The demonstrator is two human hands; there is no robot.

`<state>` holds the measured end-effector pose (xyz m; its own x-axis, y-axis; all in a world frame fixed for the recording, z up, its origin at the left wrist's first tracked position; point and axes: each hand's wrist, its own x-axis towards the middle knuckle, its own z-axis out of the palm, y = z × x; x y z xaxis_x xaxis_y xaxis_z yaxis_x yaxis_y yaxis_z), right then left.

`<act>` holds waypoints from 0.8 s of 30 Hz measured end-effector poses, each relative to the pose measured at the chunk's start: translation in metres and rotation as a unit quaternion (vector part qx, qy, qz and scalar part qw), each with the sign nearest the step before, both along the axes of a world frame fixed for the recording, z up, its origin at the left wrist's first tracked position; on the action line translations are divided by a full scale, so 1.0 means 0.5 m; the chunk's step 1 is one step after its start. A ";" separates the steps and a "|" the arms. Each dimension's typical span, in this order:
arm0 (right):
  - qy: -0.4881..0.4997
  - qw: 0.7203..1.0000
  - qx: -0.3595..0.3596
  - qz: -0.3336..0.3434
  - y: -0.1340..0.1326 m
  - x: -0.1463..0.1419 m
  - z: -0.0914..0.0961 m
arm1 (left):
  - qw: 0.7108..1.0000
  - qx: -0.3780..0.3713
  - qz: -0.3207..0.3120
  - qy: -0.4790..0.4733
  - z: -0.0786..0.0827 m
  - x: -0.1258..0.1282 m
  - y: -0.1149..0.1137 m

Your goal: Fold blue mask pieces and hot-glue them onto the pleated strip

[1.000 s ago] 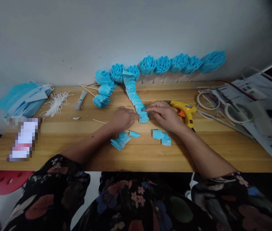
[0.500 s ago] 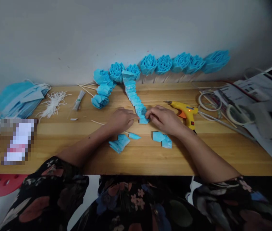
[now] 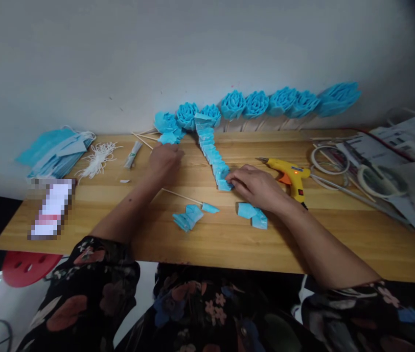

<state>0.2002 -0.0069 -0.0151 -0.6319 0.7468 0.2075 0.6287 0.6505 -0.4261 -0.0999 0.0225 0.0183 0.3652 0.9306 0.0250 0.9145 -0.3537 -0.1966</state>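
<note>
A folded blue strip (image 3: 210,150) runs across the table, stacked in overlapping pieces, from the back flowers toward me. My right hand (image 3: 254,185) is at its near end, fingers bent and pinching the right edge. My left hand (image 3: 165,159) reaches over the left group of blue paper-like flowers (image 3: 165,122). It covers the spot of the nearest flower, and its fingers are blurred and partly hidden. Below lie a thin stick with a blue wrapped tip (image 3: 210,208), a crumpled blue piece (image 3: 188,218) and more blue pieces (image 3: 253,214) beneath my right wrist.
Several blue flowers (image 3: 257,103) lean along the wall. A yellow glue gun (image 3: 290,176) with a lit light lies right of my right hand, near tape rolls (image 3: 330,160). Masks (image 3: 58,151), white cords (image 3: 99,159), a bundle of ties (image 3: 133,154) and a blurred phone (image 3: 51,208) are left.
My left hand has left the strip's near end and moved back and left over the flower group. My right hand stays at the strip. The view has shifted slightly left.
</note>
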 end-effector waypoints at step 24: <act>0.165 0.986 -0.013 -0.022 0.014 0.000 -0.020 | 0.979 0.045 0.196 -0.040 0.082 -0.283 -0.121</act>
<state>0.2004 0.0002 -0.0252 -0.5000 0.7799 0.3766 0.4812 0.6117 -0.6279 -0.2415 -0.0379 0.0592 -0.0267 0.9915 0.1277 0.9900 0.0439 -0.1340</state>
